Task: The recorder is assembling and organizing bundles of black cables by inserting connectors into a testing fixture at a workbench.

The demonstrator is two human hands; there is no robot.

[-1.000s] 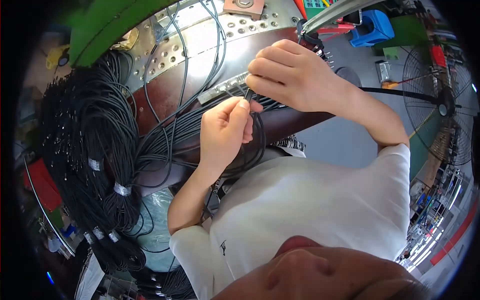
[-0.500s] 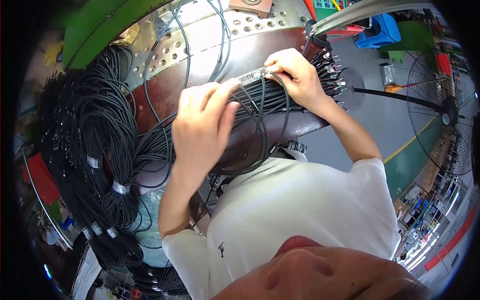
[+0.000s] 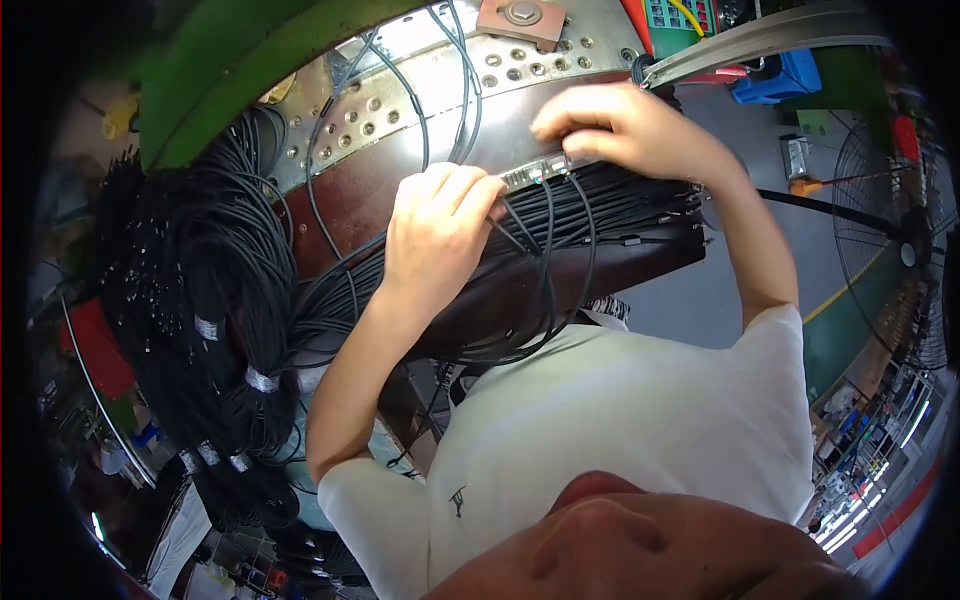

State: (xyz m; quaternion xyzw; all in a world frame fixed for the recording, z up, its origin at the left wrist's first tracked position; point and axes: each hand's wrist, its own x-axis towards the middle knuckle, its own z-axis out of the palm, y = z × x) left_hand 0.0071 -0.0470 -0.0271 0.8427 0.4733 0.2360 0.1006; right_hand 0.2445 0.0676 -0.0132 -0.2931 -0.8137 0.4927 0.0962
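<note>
My left hand [image 3: 437, 235] is closed on the left end of a short, pale strip [image 3: 525, 178] that looks like a small connector fixture with metal parts. Black cables [image 3: 549, 225] hang down from its right part toward my lap. Just above and right of the strip, my right hand [image 3: 640, 130] has its fingers bent and slightly apart, with nothing visible between them. The thumb tip is close to the strip's right end; whether it touches cannot be made out. Below both hands, a thick bundle of black cables [image 3: 640, 200] with small metal ends lies across the dark red-brown table [image 3: 640, 258].
Large coils of black cable [image 3: 240, 230], bound with silvery ties, hang at the left. A perforated metal plate [image 3: 385, 100] and a bolted copper-coloured block [image 3: 521, 20] lie at the far side. A green machine frame [image 3: 290, 50] arches overhead. At the right stands a fan [image 3: 907, 252].
My right hand has let go of the strip's right end and moved up and right, its fingers parting slightly. My left hand still holds the strip; the whole view has shifted a little.
</note>
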